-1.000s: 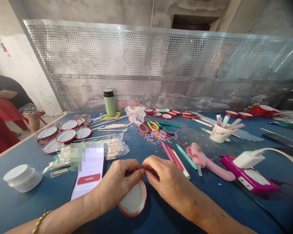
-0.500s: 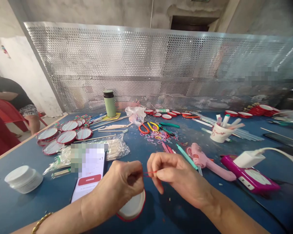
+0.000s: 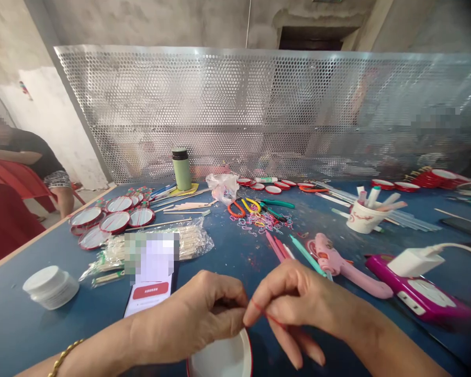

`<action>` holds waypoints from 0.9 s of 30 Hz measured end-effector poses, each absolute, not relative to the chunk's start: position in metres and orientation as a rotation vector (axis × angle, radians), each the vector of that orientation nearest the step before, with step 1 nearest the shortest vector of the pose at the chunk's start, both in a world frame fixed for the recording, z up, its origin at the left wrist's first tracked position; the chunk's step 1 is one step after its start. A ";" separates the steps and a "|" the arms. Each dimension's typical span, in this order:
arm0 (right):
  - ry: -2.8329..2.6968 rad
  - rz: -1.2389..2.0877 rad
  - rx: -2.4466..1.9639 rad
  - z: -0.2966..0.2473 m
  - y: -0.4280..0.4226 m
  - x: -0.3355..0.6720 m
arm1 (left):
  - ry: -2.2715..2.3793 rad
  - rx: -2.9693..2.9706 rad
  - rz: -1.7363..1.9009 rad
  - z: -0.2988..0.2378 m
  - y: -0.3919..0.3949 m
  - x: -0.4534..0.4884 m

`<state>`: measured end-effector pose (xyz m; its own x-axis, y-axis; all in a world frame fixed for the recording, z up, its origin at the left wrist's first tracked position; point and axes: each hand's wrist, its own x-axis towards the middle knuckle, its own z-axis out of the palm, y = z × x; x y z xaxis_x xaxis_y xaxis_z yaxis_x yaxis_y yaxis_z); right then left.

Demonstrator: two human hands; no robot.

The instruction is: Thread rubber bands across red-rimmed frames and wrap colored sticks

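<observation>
My left hand [image 3: 215,314] is closed in a pinch at the near middle of the table, over a round white disc with a red rim [image 3: 223,358]. Its fingertips meet those of my right hand [image 3: 294,309]. A thin red string [image 3: 272,318] runs across the right hand's index finger and thumb, which are closed on it. The right hand's lower fingers hang loosely apart. What lies between the left fingertips is hidden, though the string leads toward them. A phone with a lit screen [image 3: 151,293] stands behind my left wrist.
A pink glue gun [image 3: 341,264], a magenta power strip [image 3: 419,293] and a cup of pens [image 3: 365,217] stand right. A white jar [image 3: 51,288], bagged sticks [image 3: 192,241] and red-rimmed discs [image 3: 115,222] lie left. Pliers [image 3: 253,205] and a green bottle [image 3: 181,170] are farther back.
Both hands have come lower and closer together, so their fingertips meet. The string, stretched between them before, now crosses the right fingers. The view has shifted slightly.
</observation>
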<state>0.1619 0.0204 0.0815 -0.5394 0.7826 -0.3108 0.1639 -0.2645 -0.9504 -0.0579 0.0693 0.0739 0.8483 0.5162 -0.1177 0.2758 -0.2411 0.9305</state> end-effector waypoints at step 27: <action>-2.016 0.731 -1.471 0.083 0.025 0.145 | 0.955 2.042 0.494 0.067 0.090 -0.056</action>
